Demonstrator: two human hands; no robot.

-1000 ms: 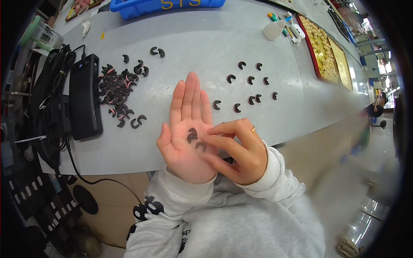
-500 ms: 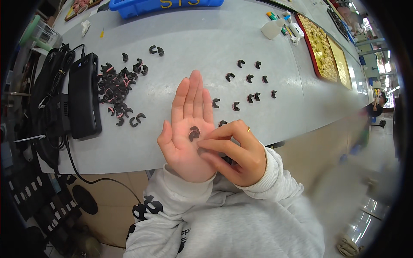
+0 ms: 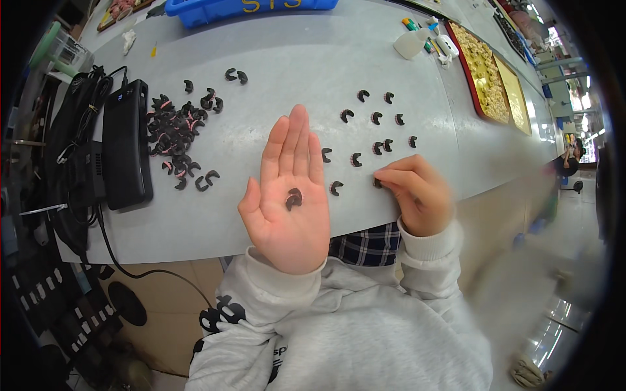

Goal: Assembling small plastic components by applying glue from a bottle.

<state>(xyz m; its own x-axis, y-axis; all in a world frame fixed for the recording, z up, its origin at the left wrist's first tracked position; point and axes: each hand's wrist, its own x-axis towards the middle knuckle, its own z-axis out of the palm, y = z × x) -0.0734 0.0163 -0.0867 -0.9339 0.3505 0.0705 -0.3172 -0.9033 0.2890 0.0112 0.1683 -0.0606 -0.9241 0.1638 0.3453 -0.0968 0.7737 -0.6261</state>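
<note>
My left hand (image 3: 293,221) is held palm up over the table's near side, its fingers stretched out flat. A small black C-shaped piece (image 3: 294,199) lies loose on its palm. To the right, my right hand (image 3: 417,195) pinches another small black piece (image 3: 377,184) between thumb and fingertips, at or just above the table; most of that piece is hidden. Close by lies a single C-shaped piece (image 3: 336,188). Several more, some with a pink inner edge, are spread out beyond, such as one piece (image 3: 356,159) in front of my right hand.
A heap of similar black pieces (image 3: 175,130) lies on the grey table (image 3: 274,65) at left, beside a black box-like device (image 3: 128,146) with cables. Farther off are a blue bin (image 3: 248,13), a white bottle (image 3: 411,44) and a red-rimmed tray (image 3: 479,72) of pale bits.
My right hand has moved from over the left palm to the right, carrying a black piece between its fingers. My left hand has stayed almost still with one piece on it.
</note>
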